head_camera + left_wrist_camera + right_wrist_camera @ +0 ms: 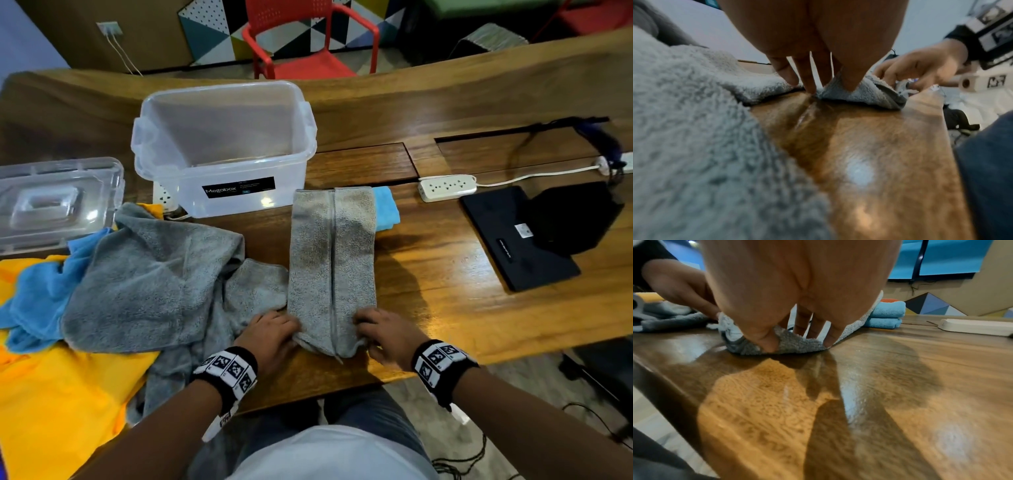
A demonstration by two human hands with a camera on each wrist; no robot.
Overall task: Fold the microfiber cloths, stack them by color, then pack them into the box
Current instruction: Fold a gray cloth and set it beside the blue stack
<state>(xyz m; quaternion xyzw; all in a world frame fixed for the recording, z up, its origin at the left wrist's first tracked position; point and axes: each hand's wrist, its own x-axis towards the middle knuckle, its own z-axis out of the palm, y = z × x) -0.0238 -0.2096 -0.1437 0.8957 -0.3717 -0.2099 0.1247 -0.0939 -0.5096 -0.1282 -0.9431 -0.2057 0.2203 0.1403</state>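
A grey cloth (332,260), folded into a long strip with both sides meeting in the middle, lies lengthwise on the wooden table (462,308). My left hand (274,330) pinches its near left corner (840,92), thumb on top and fingers beneath. My right hand (380,330) pinches the near right corner (791,344) the same way. A folded blue cloth (387,209) lies behind the strip, seen stacked in the right wrist view (885,316). The clear plastic box (222,150) stands open at the back.
Unfolded grey (150,281), blue (34,301) and yellow (61,404) cloths are heaped at the left. The box lid (58,202) lies far left. A white power strip (447,186) and a black laptop (517,236) sit on the right.
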